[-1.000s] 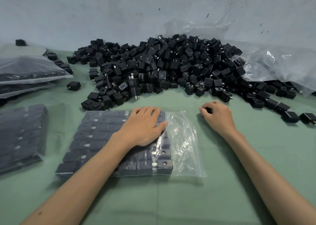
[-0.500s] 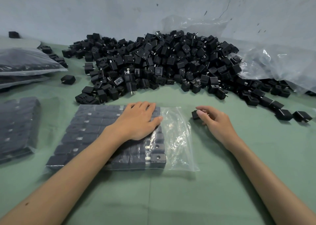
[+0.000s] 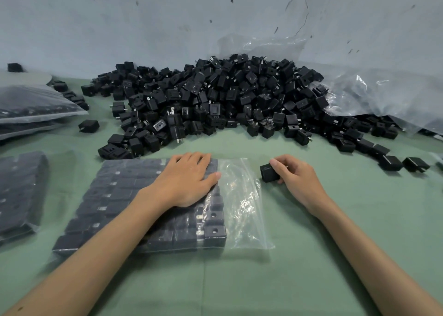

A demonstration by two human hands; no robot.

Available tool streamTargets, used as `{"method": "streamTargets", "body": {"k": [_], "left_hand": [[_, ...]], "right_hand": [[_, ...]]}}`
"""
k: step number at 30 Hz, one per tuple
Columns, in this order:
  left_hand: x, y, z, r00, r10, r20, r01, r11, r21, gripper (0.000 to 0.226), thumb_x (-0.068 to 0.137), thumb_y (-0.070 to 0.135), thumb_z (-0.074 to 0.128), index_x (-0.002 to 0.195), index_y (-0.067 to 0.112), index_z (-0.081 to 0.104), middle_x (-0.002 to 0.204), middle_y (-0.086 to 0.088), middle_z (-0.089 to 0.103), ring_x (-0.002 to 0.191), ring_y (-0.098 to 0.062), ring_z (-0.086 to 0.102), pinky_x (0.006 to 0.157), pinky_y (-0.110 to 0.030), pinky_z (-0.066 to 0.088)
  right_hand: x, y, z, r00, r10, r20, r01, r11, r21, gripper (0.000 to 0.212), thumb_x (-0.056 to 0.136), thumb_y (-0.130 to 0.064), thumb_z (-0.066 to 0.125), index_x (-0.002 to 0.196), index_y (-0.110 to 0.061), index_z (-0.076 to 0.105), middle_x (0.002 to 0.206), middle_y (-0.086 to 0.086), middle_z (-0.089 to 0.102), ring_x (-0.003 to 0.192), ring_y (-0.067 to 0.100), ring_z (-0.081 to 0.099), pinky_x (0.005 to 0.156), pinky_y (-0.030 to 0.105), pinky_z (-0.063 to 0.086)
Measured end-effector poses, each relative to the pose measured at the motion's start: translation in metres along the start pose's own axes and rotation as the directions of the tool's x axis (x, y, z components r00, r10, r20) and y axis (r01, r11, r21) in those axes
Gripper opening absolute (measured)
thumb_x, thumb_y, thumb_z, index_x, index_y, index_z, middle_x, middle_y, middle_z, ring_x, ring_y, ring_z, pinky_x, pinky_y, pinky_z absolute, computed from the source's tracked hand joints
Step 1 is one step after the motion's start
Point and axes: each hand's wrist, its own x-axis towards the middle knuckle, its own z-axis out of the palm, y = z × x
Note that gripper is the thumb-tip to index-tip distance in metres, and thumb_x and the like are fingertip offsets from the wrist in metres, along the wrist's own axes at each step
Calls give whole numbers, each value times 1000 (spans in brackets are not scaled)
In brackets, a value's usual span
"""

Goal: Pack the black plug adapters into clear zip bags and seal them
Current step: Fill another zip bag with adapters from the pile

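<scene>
Black plug adapter (image 3: 269, 176), a small matte cube with squared edges, is sitting low over the green cloth-covered table (image 3: 311, 255), just right of the clear zip bag (image 3: 242, 195). The right hand (image 3: 297, 181) is pinching it between the thumb and curled fingers, forearm angling in from the lower right. The left hand (image 3: 187, 183) is lying palm-down on the bag, fingers straight and close together, pressing on the neat rows of adapters packed inside. The bag's right end is lying flat, glossy and wrinkled. Behind, a loose pile of adapters (image 3: 215, 99) is leaning toward the grey wall (image 3: 143, 28), beside crumpled transparent plastic sheeting (image 3: 383, 92). Filled bags (image 3: 21, 191) are lying at the left.
</scene>
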Motion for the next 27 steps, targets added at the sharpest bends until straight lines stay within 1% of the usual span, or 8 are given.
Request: {"method": "streamTargets", "body": {"k": [3, 8, 12, 14, 16, 19, 25, 27], "left_hand": [[0, 1, -1, 1000, -8, 11, 8, 1000, 7, 81, 86, 64, 5, 152, 17, 14, 154, -1, 25, 140, -18, 21, 112, -37, 15], [1, 1, -1, 1000, -10, 4, 10, 1000, 13, 79, 88, 62, 7, 152, 17, 15, 152, -1, 27, 138, -18, 23, 111, -36, 16], [1, 1, -1, 1000, -7, 5, 7, 1000, 11, 81, 86, 63, 5, 152, 17, 15, 152, -1, 27, 138, -17, 23, 111, -36, 16], [0, 1, -1, 1000, -6, 4, 6, 1000, 10, 82, 85, 64, 4, 152, 17, 15, 152, -1, 27, 138, -18, 23, 111, -37, 16], [0, 1, -2, 1000, -6, 4, 6, 1000, 11, 83, 85, 64, 4, 152, 17, 15, 153, -1, 27, 139, -18, 23, 111, -37, 16], [0, 1, -2, 1000, -5, 4, 5, 1000, 14, 82, 85, 63, 5, 152, 17, 15, 153, -2, 27, 139, -18, 24, 111, -37, 17], [0, 1, -2, 1000, -4, -6, 4, 1000, 1, 77, 89, 61, 8, 151, 16, 18, 151, -2, 30, 137, -19, 26, 110, -38, 17], [0, 1, -2, 1000, -3, -5, 3, 1000, -1, 77, 89, 62, 8, 150, 17, 18, 150, -2, 31, 137, -19, 27, 109, -37, 17]], "right_hand": [[0, 1, 0, 1000, -8, -3, 8, 1000, 16, 14, 92, -30, 61, 79, -34, 63, 77, -10, 64, 49, -3, 53, 58, 7, 40], [2, 2, 1, 1000, -5, -1, 5, 1000, 23, 11, 92, -29, 61, 82, -35, 64, 81, -8, 64, 52, -2, 54, 60, 10, 42], [2, 3, 0, 1000, 2, 22, -2, 1000, 13, 9, 93, -28, 60, 90, -33, 67, 85, -8, 65, 62, 0, 54, 68, 19, 43], [1, 3, 0, 999, -5, 34, 6, 1000, -7, 10, 94, -27, 59, 93, -30, 69, 81, -12, 65, 64, -2, 52, 68, 17, 41], [1, 1, 0, 999, -9, 41, 10, 1000, -27, 11, 94, -27, 59, 91, -29, 69, 79, -15, 64, 64, -6, 53, 65, 10, 39], [0, 0, 0, 999, -9, 49, 12, 998, -65, 12, 93, -28, 59, 88, -27, 70, 81, -15, 67, 70, -7, 55, 66, 6, 39], [-1, -2, -1, 998, 4, 58, -1, 998, -63, 13, 93, -28, 59, 87, -25, 71, 76, -15, 65, 69, 0, 55, 65, 7, 39], [-1, -2, -1, 998, 13, 68, -10, 999, -45, 13, 93, -27, 60, 87, -23, 71, 73, -12, 65, 66, 3, 53, 65, 13, 41]]}}
